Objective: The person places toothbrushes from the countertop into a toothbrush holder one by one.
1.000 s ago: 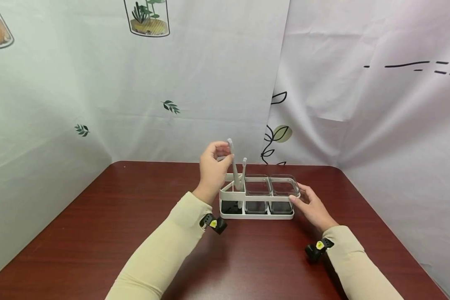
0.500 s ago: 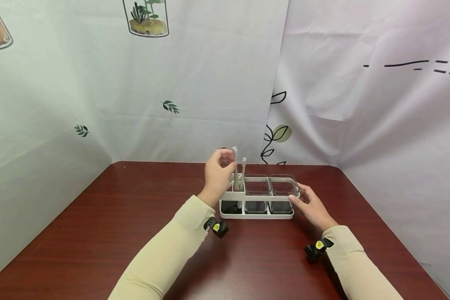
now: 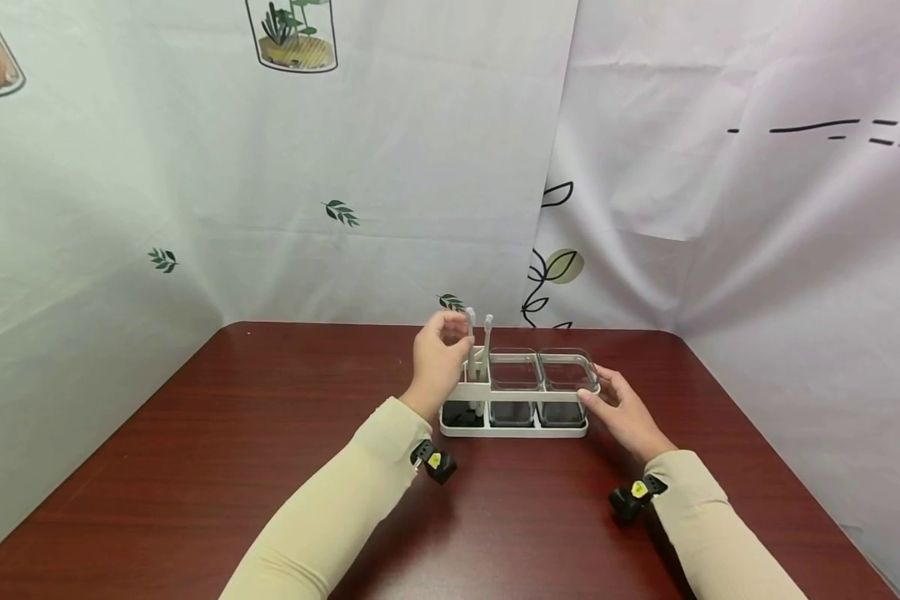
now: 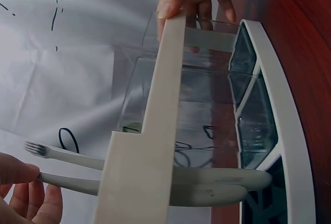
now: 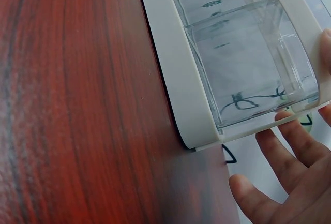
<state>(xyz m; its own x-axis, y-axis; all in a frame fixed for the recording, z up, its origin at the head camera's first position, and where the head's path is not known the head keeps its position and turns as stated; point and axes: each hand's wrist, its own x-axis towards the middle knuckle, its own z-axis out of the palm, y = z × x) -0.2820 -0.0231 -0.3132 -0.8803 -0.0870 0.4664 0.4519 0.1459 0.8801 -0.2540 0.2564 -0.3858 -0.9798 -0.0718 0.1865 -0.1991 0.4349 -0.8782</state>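
My left hand (image 3: 437,362) pinches a pale grey toothbrush (image 4: 207,196) near its head, between thumb and fingertips. The brush stands upright through the left section of a white rack (image 3: 536,432); in the left wrist view, its handle end stops short of the rack's dark base. Right beside it, a second toothbrush (image 4: 77,158) stands in the rack with bristles up and its handle end reaching the base. My right hand (image 3: 626,417) grips the right end of the rack, thumb on the front of the upper rail. Its other fingers lie at the end and behind.
Two clear cups, a middle one (image 3: 515,372) and a right one (image 3: 567,372), sit in the rack. It stands on a reddish-brown table (image 3: 270,433). A white printed cloth (image 3: 420,150) hangs behind the table and along its sides.
My left hand has moved down and slightly right, lowering the toothbrush further into the rack and bringing it more upright. The right hand and the rack stay in place.
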